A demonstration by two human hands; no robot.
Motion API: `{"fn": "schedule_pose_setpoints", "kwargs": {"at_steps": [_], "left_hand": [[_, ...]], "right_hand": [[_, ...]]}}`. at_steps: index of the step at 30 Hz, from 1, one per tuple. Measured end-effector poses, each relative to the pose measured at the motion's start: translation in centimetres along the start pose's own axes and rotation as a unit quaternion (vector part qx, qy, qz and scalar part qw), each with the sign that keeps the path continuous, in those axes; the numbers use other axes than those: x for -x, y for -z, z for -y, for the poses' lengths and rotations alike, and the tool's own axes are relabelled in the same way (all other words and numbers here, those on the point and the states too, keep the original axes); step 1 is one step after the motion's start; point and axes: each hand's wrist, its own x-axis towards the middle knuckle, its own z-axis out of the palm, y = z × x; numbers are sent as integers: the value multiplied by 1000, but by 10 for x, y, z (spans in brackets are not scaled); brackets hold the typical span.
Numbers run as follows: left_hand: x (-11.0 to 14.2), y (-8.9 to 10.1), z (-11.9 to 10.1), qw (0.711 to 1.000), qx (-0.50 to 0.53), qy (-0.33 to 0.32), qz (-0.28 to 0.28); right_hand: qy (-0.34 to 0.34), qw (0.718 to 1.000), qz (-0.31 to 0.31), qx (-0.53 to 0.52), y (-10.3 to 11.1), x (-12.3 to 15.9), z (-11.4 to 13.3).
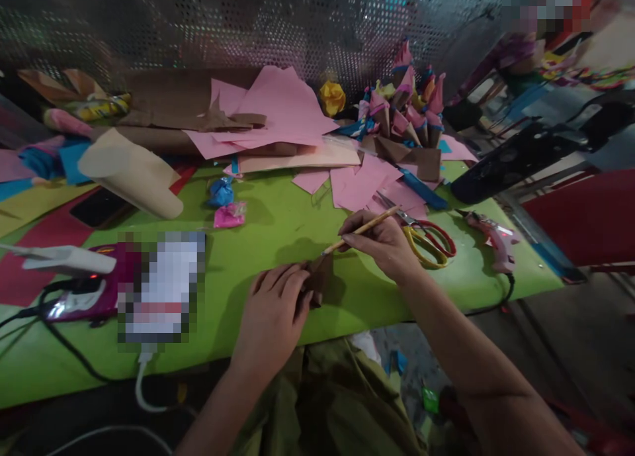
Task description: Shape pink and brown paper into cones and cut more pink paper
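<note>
My right hand (374,239) holds a wooden pencil (364,228) slantwise, its dark tip down at the left. That tip is at the upper edge of a small folded or rolled piece of brown paper (322,278). My left hand (280,294) is closed round the paper's left side and hides part of it. Just right of my right hand, scissors (426,244) with red and yellow handles lie on the green table (268,211). Beyond the hands are several pink paper pieces (364,181).
A glue gun (496,241) with a cord lies at the right, near a dark bottle (516,158). Paper cones (407,108) are bunched at the back. On the left are a plugged-in phone (166,287), a purple power strip (89,287) and a beige paper roll (131,171).
</note>
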Motion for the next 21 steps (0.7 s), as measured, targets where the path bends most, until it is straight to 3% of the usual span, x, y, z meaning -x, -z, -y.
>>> {"fn": "schedule_pose_setpoints", "kwargs": {"at_steps": [11, 21], "left_hand": [[-1, 4, -1, 1000, -2, -8, 7], [-1, 5, 1, 999, 18, -20, 29]], "right_hand": [[6, 997, 20, 80, 0, 1, 0], [-23, 998, 11, 57, 0, -1, 0]]}}
